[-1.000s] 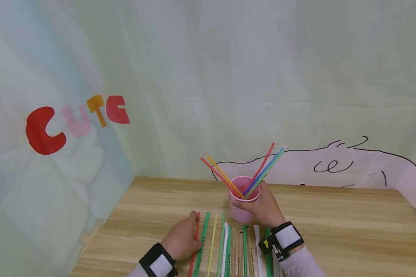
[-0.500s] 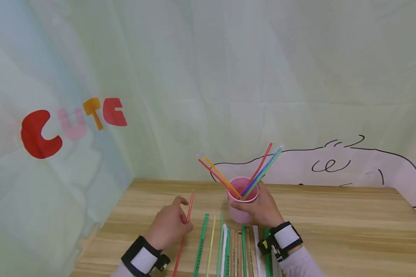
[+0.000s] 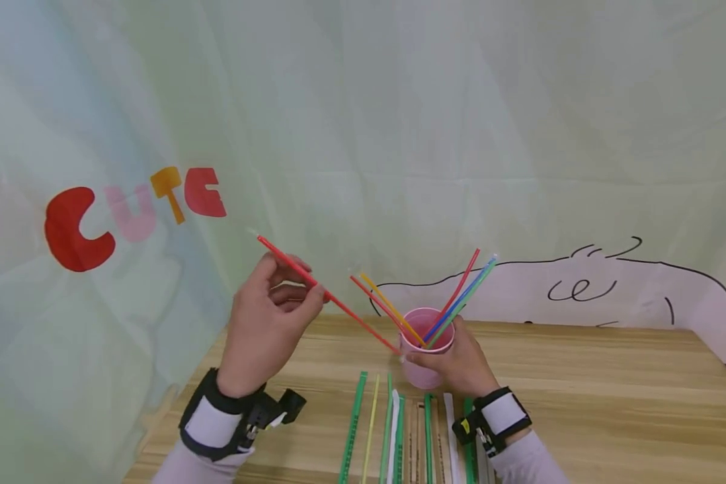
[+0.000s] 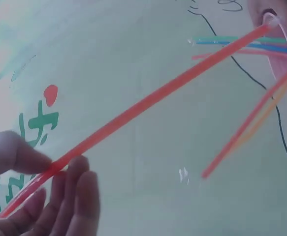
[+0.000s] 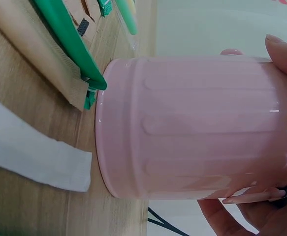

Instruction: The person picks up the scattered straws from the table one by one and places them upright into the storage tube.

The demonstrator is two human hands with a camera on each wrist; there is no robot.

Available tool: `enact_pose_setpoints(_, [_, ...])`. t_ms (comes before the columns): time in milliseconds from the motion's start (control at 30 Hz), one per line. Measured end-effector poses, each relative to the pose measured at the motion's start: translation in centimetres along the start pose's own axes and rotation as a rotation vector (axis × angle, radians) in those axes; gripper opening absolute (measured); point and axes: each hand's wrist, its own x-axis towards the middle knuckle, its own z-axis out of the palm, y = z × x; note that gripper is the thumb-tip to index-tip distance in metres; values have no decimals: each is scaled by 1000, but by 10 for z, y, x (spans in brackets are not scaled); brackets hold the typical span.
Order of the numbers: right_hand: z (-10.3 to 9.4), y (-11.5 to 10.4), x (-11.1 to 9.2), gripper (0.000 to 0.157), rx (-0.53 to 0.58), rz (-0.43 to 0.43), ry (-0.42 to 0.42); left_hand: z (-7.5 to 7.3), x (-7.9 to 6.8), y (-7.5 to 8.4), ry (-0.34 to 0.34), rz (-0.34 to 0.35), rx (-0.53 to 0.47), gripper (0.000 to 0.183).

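Note:
My left hand [image 3: 266,326] pinches a red straw [image 3: 339,302] between thumb and fingers, above the table. The straw slants down to the right; its lower end is close to the rim of a pink cup [image 3: 422,375], but I cannot tell whether they touch. The cup stands on the table, and my right hand [image 3: 468,363] grips its right side near the top. Red, orange, blue and green straws [image 3: 460,296] lean out of the cup to both sides. In the right wrist view the ribbed cup wall [image 5: 207,128] fills the middle, with fingertips around its upper part.
In front of the cup lies a row of straws and wrapped sticks: a green strip [image 3: 353,423], a yellow straw [image 3: 371,423], white [image 3: 452,430] and brown paper sleeves. The wooden table [image 3: 629,403] ends at a printed curtain [image 3: 399,134] behind.
My left hand has picked the red straw up from the row's left end, raised it and tilted it toward the cup. The right hand and cup stay in place.

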Motion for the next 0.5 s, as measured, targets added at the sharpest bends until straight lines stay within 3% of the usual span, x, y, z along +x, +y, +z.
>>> enact_pose_setpoints(100, [-1,1,0,86,-7,6,6,18,6,0,52,34,-62,28])
enact_pose_setpoints(200, [-1,2,0,87,-7,14,11,40,10,-6,63,59,-50,28])
enact_pose_setpoints(367, [0,1,1,84,12,17,10,77,11,-24,28,48,-19,27])
enact_pose_setpoints(500, [1,1,2,84,15,-1,6,99,9,-45,-11,0,20,32])
